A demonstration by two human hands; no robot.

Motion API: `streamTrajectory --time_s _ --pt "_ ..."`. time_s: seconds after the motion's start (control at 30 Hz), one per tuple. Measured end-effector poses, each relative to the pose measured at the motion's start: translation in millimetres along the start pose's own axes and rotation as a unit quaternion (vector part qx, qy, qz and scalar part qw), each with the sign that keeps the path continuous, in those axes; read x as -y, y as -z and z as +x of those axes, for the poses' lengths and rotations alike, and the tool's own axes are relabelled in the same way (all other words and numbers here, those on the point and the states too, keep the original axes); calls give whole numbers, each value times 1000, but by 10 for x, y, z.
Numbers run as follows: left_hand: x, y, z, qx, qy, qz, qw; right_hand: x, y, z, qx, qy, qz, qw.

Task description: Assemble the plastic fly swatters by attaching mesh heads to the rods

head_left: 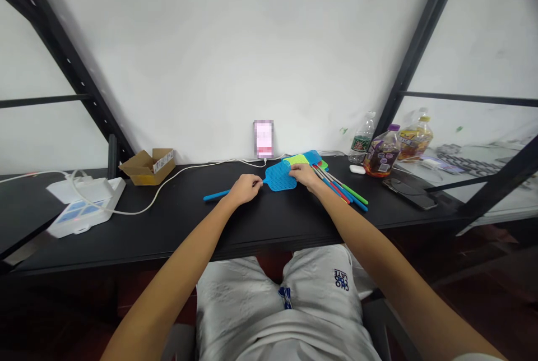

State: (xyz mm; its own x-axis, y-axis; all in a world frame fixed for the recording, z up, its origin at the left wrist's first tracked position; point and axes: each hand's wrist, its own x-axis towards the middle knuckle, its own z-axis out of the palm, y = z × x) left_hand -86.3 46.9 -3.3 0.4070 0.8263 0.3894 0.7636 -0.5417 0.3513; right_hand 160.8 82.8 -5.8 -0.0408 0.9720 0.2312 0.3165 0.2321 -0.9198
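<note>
Left hand (pixel 246 189) is closed around the blue handle of a plastic fly swatter (pixel 277 177), just short of the mesh head, with the handle's free end projecting past the hand to the left. Right hand (pixel 303 176) lies across the head's right edge, fingers over the mesh; whether it pinches or only rests cannot be determined. Long axis runs crosswise, nearly level, between the hands: head toward the right hand, handle toward the left. Right hand is nearest the head; left hand is nearest the handle. Immediately beyond the right hand sits a stack of further fly swatters (pixel 311 158), green and blue, their coloured handles fanning out to its right. Both forearms extend over a black desk (pixel 168 237).
</note>
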Motion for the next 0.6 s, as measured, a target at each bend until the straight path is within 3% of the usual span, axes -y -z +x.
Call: streamTrajectory --time_s 0.33,0.6 --pt "-56 28 -17 -12 26 12 1000 29 -3 19 -25 1 13 1000" --pt "-30 40 -30 -31 94 50 994 -95 81 99 -128 -17 -104 986"
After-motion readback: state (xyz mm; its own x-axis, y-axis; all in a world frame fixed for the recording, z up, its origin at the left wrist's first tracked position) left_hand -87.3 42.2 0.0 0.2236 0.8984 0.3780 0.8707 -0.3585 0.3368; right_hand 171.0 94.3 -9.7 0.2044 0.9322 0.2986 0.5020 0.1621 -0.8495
